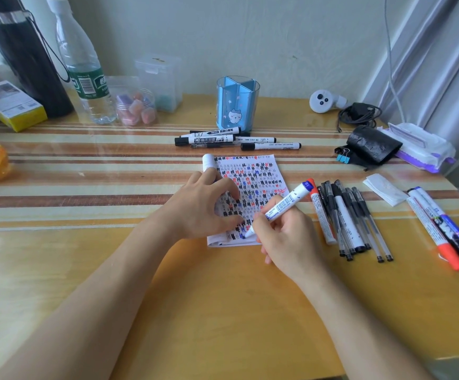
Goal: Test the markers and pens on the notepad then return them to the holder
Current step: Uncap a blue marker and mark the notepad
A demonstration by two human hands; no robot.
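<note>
Right fingers (pixel 259 222) pinch the marker (pixel 284 204), tip seemingly on notepad (pixel 262 171); left fingers (pixel 229 187) press it.

glossy wooden table (pixel 222 297), paper notepad (pixel 261 171)

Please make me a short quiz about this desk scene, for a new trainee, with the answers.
1. True or false: the blue holder stands on the notepad.
2. Which hand grips the marker? A) left hand B) right hand
3. Fill in: the left hand presses on the ____.
Key: 1 false, it stands behind it; 2 B; 3 notepad.
</note>
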